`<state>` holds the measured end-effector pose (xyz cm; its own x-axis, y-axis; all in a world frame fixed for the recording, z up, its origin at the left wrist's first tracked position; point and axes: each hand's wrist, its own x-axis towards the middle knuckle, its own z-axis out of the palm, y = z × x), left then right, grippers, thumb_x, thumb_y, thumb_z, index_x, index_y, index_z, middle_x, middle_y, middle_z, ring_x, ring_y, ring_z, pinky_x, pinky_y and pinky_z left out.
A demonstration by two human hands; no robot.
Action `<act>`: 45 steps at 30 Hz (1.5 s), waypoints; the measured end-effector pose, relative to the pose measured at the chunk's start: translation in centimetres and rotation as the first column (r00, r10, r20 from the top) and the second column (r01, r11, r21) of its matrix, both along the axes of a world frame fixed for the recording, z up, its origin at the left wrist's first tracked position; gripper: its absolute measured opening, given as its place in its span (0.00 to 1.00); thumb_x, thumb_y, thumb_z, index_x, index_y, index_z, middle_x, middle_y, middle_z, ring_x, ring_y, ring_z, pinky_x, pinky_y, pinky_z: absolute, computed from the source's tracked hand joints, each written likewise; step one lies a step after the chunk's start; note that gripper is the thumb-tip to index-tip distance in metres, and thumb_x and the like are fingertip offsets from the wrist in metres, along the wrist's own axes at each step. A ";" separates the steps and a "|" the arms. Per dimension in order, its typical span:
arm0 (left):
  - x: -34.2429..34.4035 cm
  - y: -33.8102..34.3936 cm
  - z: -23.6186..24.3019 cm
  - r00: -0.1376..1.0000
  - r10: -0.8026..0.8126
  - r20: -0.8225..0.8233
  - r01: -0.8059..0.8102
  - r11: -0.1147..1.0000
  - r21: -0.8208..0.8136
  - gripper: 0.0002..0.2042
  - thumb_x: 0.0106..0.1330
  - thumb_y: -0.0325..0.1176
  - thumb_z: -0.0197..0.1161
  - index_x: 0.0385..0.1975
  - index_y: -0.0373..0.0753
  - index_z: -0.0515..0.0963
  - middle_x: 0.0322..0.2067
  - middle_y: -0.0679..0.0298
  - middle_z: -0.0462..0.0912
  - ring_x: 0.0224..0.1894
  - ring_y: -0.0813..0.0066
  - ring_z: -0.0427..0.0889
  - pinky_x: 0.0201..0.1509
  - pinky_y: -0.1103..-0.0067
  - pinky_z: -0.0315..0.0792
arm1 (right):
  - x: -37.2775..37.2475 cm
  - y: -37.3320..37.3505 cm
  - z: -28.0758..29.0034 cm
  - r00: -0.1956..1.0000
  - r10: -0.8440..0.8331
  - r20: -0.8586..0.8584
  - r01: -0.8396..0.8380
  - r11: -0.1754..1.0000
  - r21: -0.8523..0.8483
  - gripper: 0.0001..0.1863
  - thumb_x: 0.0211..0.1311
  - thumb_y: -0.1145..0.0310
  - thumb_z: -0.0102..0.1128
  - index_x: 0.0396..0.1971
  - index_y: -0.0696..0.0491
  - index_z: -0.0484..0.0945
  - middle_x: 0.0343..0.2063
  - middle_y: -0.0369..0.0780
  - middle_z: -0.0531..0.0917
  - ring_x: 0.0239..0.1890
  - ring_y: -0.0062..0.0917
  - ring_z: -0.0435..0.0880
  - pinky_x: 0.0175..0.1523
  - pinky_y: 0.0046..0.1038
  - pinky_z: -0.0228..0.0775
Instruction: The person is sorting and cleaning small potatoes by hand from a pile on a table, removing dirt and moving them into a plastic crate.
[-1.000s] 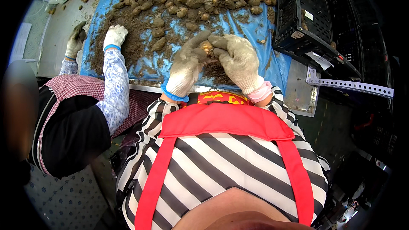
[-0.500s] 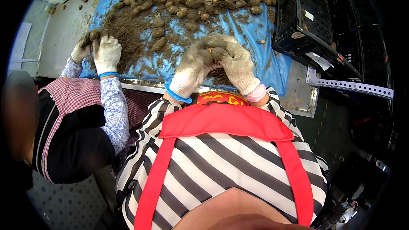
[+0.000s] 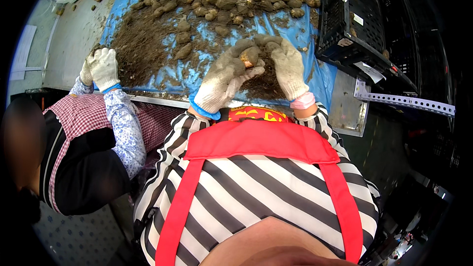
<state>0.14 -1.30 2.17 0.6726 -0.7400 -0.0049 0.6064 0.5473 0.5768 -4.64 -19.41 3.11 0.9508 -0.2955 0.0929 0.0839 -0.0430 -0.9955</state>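
A brown taro [image 3: 249,56] with a pale, peeled-looking end rests in my left hand [image 3: 221,76], whose fingers curl round it. My left glove is white knit, stained grey at the fingers, with a blue band at the wrist. Just right of the taro is my right hand [image 3: 287,66], in a similar dirty glove with a pink cuff. Its fingers bend in toward the taro's top; what they pinch, if anything, is hidden. Beneath both hands lies a patch of dark loose root fibres [image 3: 263,84]. Several hairy taros [image 3: 226,2] are heaped across the table's far side.
Blue plastic sheeting [image 3: 308,29] covers the metal table. On the left, a co-worker's gloved hands [image 3: 101,66] work close together beside more root litter [image 3: 140,44]. A black crate [image 3: 364,15] stands at right, near a perforated white metal bar [image 3: 409,99].
My hands have moved apart a little, and the taro's pale end now shows in the left one. The co-worker's hands have drawn left and nearer the table edge.
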 end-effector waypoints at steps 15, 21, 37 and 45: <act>-0.5 -0.6 1.3 0.977 0.006 0.214 -0.078 0.941 0.329 0.24 0.70 0.25 0.56 0.66 0.26 0.68 0.55 0.56 0.79 0.56 0.72 0.80 0.63 0.76 0.76 | -1.3 3.1 0.3 0.993 -0.064 0.099 0.060 0.997 0.043 0.13 0.64 0.73 0.63 0.47 0.58 0.84 0.48 0.44 0.85 0.51 0.34 0.84 0.55 0.30 0.76; -1.1 -0.7 0.8 0.980 -0.014 0.197 -0.085 0.870 0.485 0.26 0.69 0.26 0.61 0.66 0.24 0.65 0.55 0.54 0.79 0.56 0.69 0.81 0.62 0.73 0.77 | 0.2 2.1 -0.6 0.991 -0.051 0.124 0.083 0.959 -0.271 0.14 0.66 0.76 0.57 0.49 0.56 0.84 0.48 0.45 0.86 0.50 0.36 0.84 0.55 0.32 0.76; -0.1 0.3 1.1 0.998 -0.057 0.016 0.053 0.980 0.191 0.30 0.70 0.27 0.57 0.70 0.27 0.56 0.62 0.46 0.72 0.59 0.58 0.81 0.67 0.68 0.77 | 0.9 -1.2 -2.5 0.999 -0.004 -0.046 0.004 1.000 -0.003 0.17 0.72 0.76 0.53 0.57 0.61 0.80 0.51 0.44 0.87 0.53 0.26 0.85 0.56 0.25 0.78; -0.2 0.0 0.4 0.963 0.080 0.257 -0.186 0.887 0.423 0.30 0.70 0.30 0.61 0.70 0.27 0.61 0.50 0.52 0.83 0.51 0.71 0.84 0.65 0.73 0.77 | -0.3 -2.2 -4.3 0.983 0.102 -0.155 -0.133 0.969 -0.206 0.16 0.74 0.61 0.54 0.47 0.55 0.85 0.37 0.46 0.88 0.38 0.39 0.88 0.45 0.34 0.80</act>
<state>-0.02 -1.29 2.62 0.7866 -0.6002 -0.1449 0.3704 0.2709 0.8885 -4.95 -21.61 -1.15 0.9857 -0.1684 0.0034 -0.0403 -0.2554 -0.9660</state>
